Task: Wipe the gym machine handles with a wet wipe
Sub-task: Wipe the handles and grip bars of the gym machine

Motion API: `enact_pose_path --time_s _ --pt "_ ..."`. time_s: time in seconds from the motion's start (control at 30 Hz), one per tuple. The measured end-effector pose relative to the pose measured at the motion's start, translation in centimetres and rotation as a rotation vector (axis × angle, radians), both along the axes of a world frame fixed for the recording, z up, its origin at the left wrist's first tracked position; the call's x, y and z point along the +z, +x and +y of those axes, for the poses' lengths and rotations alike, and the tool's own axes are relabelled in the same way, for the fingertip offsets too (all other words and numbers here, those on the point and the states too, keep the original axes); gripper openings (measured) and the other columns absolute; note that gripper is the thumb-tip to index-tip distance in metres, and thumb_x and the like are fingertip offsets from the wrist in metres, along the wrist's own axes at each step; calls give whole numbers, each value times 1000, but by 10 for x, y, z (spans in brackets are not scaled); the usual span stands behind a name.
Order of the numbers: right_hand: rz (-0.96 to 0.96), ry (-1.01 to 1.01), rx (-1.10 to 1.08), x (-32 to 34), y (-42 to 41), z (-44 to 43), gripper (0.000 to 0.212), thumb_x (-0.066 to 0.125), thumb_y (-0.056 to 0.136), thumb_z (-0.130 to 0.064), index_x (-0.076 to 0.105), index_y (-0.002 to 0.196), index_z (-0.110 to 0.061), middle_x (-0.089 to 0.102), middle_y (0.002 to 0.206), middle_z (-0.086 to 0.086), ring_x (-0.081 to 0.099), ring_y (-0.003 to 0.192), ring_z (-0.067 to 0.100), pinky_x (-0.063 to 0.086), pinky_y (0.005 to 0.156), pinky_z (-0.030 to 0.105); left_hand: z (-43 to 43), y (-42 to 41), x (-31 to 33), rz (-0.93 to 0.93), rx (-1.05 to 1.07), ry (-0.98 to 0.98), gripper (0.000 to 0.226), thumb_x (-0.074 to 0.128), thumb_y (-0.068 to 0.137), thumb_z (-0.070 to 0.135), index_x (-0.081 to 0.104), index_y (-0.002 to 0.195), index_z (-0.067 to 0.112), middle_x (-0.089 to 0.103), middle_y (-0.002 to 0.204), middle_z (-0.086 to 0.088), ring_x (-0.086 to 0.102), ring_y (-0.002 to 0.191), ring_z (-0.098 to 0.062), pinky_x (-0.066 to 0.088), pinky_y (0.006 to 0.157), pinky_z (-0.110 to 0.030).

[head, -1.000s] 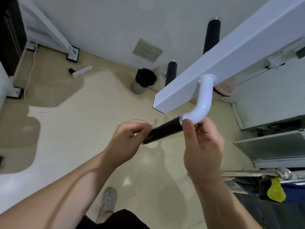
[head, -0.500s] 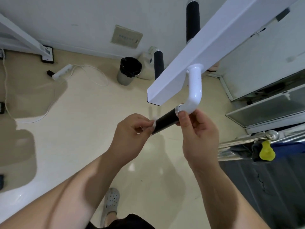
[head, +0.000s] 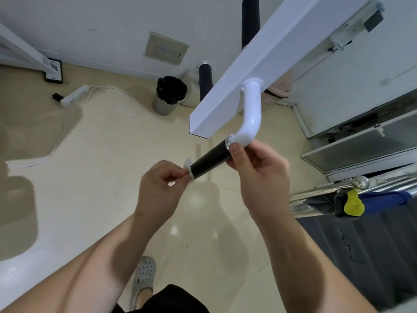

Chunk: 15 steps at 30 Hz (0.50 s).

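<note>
Our left hand [head: 160, 190] pinches the wet wipe [head: 188, 169] at the handle's [head: 208, 160] free end. Our right hand [head: 259, 179] grips its bend, beneath the beam [head: 259, 71]. The bin [head: 169, 96] stands behind.

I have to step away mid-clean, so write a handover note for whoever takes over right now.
Left grip: pinches the wet wipe against the free end of the black handle.
Right grip: holds the handle's inner end, beside the white elbow tube.
Done: the wipe is at this handle's tip; how much is already clean cannot be told.
Left: finish this handle, then likely the two other black handles beyond the white beam.
</note>
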State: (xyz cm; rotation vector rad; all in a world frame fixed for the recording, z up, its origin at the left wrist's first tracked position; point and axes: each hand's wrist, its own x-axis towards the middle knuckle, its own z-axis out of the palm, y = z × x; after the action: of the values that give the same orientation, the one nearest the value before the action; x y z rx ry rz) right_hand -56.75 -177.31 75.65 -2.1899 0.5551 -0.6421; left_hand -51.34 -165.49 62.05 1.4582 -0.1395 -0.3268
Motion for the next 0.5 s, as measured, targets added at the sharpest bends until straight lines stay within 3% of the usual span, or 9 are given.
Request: enact_pose_path --time_s 0.13,0.23,0.3,0.5 --pt "-16 61 50 2 3 -1 35 71 88 -43 72 89 -9 55 77 31 58 78 46 54 76 66 -1 6 48 -128 42 -117 19 82 78 2 72 70 16 66 77 4 66 76 -20 54 70 -31" --pt "21 195 104 6 10 5 31 72 84 -38 73 90 -8 54 85 42 59 75 48 50 80 73 -1 10 74 -243 80 -279 28 82 79 -1 74 75 25 67 84 6 66 78 -10 53 71 -22" --pt "29 240 118 8 13 7 30 73 82 -37 74 90 -8 54 89 46 57 76 54 47 81 75 2 8 68 -163 88 -340 35 82 78 -2 75 71 31 66 83 11 65 78 -7 53 71 -22" --pt "15 227 167 3 9 -3 26 74 89 -33 72 89 -7 59 76 33 55 74 25 49 79 75 -1 -9 21 -84 196 -124 21 85 77 2 74 69 19 69 81 6 68 80 -13 54 76 -31"
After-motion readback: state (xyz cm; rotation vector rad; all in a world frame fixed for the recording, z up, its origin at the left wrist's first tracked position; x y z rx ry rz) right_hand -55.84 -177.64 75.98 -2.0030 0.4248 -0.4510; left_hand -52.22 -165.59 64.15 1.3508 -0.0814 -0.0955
